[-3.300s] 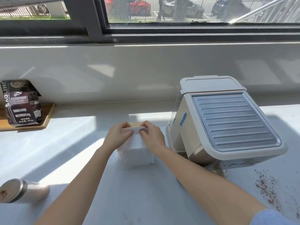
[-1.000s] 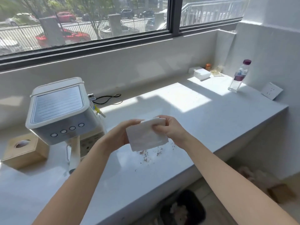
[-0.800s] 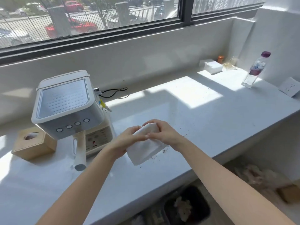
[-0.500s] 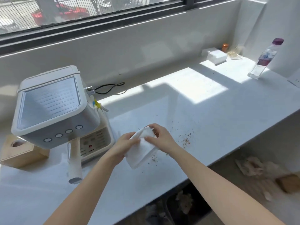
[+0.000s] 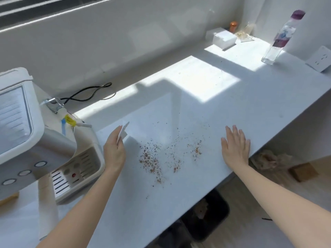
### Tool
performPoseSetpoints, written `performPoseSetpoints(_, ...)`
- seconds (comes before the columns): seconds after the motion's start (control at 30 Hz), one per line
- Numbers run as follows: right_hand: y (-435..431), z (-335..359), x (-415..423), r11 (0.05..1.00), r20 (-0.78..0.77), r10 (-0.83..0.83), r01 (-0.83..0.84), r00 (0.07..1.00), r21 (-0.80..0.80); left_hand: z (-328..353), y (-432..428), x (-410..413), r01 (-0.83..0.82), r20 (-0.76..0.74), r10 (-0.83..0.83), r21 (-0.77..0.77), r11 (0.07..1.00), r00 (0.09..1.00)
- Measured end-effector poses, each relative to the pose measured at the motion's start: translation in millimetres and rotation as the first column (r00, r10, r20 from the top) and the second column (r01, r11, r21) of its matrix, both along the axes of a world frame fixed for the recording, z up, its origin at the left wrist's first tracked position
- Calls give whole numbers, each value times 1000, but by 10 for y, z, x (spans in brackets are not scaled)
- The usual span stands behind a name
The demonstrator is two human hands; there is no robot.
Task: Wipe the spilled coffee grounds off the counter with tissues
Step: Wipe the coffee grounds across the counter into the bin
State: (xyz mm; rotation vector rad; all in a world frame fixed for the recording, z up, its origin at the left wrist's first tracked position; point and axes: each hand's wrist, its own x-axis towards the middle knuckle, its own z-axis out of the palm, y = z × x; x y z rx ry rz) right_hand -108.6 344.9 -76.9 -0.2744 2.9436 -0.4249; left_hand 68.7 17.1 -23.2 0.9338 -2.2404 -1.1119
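Brown coffee grounds (image 5: 154,158) lie scattered over the white counter (image 5: 232,108), with smaller patches further right (image 5: 196,149). My left hand (image 5: 114,149) holds a folded white tissue (image 5: 123,132) edge-on, just left of the spill and beside the coffee machine. My right hand (image 5: 234,145) is flat with spread fingers, near the counter's front edge to the right of the grounds. The spill lies between the two hands.
A white coffee machine (image 5: 35,140) with drip tray and black cable (image 5: 86,93) stands at left. At the far right are a white box (image 5: 223,39), a bottle (image 5: 283,38) and a wall socket (image 5: 320,59). A dark bin (image 5: 206,213) sits below the counter edge.
Both hands held the tissue together; now the right hand has let go and moved right, open near the counter edge. The left hand keeps the tissue and has shifted left of the grounds.
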Motion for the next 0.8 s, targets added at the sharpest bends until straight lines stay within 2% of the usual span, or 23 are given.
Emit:
performPoseSetpoints(0.1, -28, -116, -112, 993, 38, 39, -43, 999, 111, -170, -38, -39, 33, 25, -32, -29, 999, 999)
performPoseSetpoints(0.2, -78, -226, -87, 981, 0, 20, -19, 1000, 191, -374, -92, -25, 6, 68, -6, -10, 1000, 998)
performPoseSetpoints(0.43, -49, -289, -132, 982, -50, 15, -5, 999, 188, -576, -4, -120, 61, 140, -71, 76, 995, 988)
performPoseSetpoints(0.63, -60, -308, -134, 984, -63, 15, -4, 998, 180, -632, 345, -218, 222, 187, -227, 48, 974, 956)
performPoseSetpoints(0.8, -53, -296, -118, 985, -61, 16, -6, 998, 170, -617, 619, -181, 337, 188, -350, 98, 936, 918)
